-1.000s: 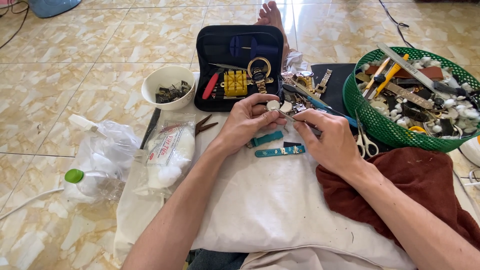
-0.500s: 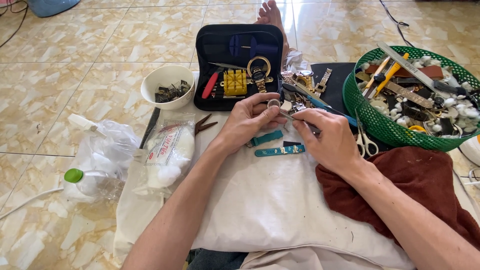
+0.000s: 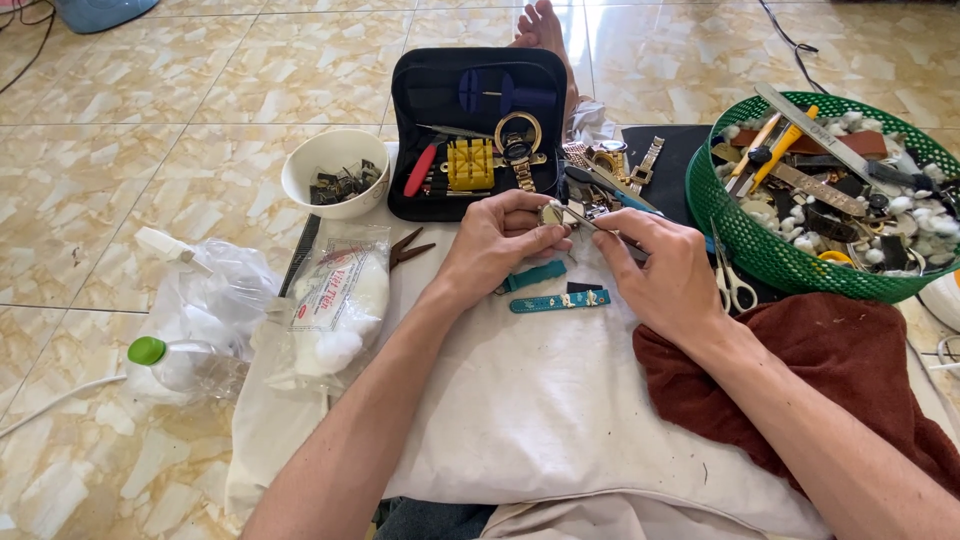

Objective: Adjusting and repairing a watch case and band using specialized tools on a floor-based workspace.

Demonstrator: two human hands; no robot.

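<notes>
Over the white cloth [image 3: 540, 400], the left hand [image 3: 495, 245] pinches a small round silver watch case [image 3: 552, 213], while the right hand [image 3: 670, 275] clamps a thin metal pick [image 3: 590, 224] against it. Prying seems underway; next calls for steady, gentle leverage.

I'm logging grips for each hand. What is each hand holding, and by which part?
The left hand pinches a small round watch case by its rim. The right hand holds a thin metal tool by its rear, its tip at the case.
</notes>
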